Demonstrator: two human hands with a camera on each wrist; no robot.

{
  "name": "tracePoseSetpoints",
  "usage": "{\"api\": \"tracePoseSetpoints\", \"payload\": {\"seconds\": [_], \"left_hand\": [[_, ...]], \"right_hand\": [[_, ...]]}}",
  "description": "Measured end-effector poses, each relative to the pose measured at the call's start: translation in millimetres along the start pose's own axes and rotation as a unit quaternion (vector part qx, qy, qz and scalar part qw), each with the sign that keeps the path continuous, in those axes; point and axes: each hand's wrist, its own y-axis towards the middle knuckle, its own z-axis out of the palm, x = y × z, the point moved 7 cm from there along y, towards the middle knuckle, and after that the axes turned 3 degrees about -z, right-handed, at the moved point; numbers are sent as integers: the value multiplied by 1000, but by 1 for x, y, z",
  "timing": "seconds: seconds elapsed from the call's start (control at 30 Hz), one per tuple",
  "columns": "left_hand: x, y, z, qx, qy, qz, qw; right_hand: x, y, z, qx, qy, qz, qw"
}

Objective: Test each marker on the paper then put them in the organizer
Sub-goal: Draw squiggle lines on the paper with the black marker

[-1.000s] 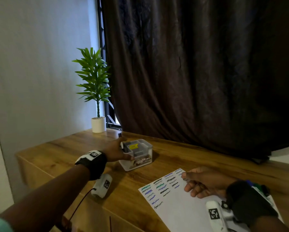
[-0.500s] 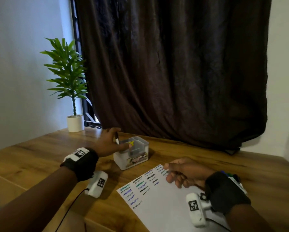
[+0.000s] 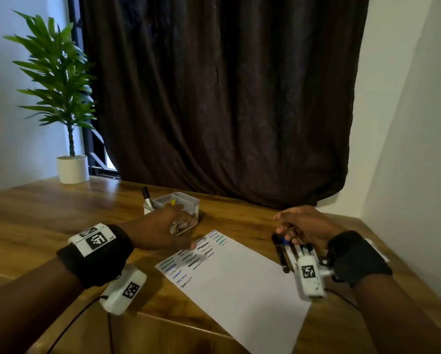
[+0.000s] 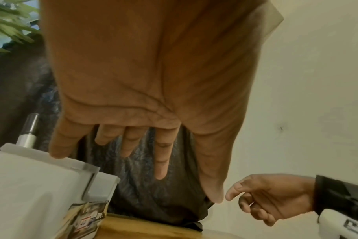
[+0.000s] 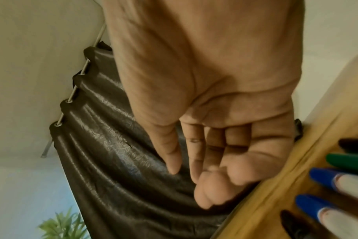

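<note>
A clear plastic organizer (image 3: pixel 186 200) (image 4: pixel 41 186) stands on the wooden table behind the paper. One black-capped marker (image 3: pixel 146 198) (image 4: pixel 30 131) stands upright in its left compartment. My left hand (image 3: pixel 181 226) (image 4: pixel 133 153) hovers in front of the organizer with straight fingers and holds nothing. The white paper (image 3: pixel 240 277) carries several squiggle test lines at its far corner. Several markers (image 3: pixel 288 251) with blue, green and black caps (image 5: pixel 325 179) lie right of the paper. My right hand (image 3: pixel 283 226) (image 5: pixel 194 177) hangs just above them, fingers loosely curled and empty.
A potted plant (image 3: pixel 71 169) stands at the table's back left corner. A dark curtain (image 3: pixel 227 98) hangs behind the table, with a white wall (image 3: pixel 406 149) to the right. The table's front edge (image 3: pixel 163 320) runs below the paper.
My left hand has let go of the black marker, which now stands in the organizer, and has drawn back toward the paper. My right hand moved right, off the paper, to above the loose markers.
</note>
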Motion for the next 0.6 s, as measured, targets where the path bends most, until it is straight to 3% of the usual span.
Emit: {"api": "tracePoseSetpoints", "payload": {"seconds": [0.13,0.23,0.33,0.5,0.6], "left_hand": [[-17,-12,16,16,22,31,999],[-29,-25,46,94,36,39,994],[-22,-40,72,170,72,9,983],[-21,-52,74,172,91,-17,981],[-26,-53,75,178,92,-15,980]], "right_hand": [[-14,-18,-17,-2,-97,33,995],[-23,-26,-7,26,-197,62,978],[-21,-26,6,20,-326,74,942],[-9,-16,29,24,-490,74,868],[-6,-16,29,16,-523,85,848]]}}
